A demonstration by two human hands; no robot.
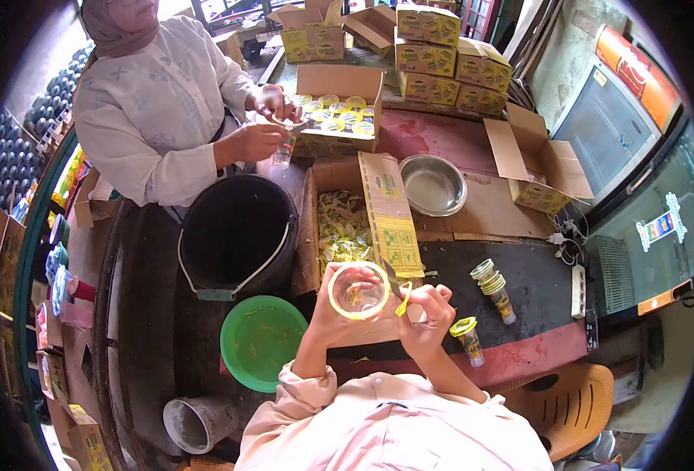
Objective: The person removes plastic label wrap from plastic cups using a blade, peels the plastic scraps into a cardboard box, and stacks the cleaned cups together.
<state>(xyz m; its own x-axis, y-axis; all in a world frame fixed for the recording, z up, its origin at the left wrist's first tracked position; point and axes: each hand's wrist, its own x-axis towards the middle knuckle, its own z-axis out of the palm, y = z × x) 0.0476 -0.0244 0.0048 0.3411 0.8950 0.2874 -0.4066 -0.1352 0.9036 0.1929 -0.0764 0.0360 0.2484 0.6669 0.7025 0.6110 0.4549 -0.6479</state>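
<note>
My left hand [325, 318] is wrapped round a clear plastic cup [360, 292] with a yellow rim, its mouth facing up toward me. In my right hand [429, 322] is a knife [391, 275], its dark blade pointing away beside the cup's rim. A thin yellow strip [403, 301] hangs at my right fingertips. Just beyond both hands stands a carton [394, 208] filled with yellow and clear plastic scraps [343, 224]. To the right of my right hand are a cup with a yellow lid [466, 341] and a stack of cups [494, 290].
A green basin [262, 345] and a black bucket [237, 228] stand at left, a metal bowl [433, 185] beyond the carton. Across the table a co-worker [158, 110] holds a clear cup [284, 149] beside a box of yellow-lidded cups [335, 118]. An orange chair [570, 404] is at right.
</note>
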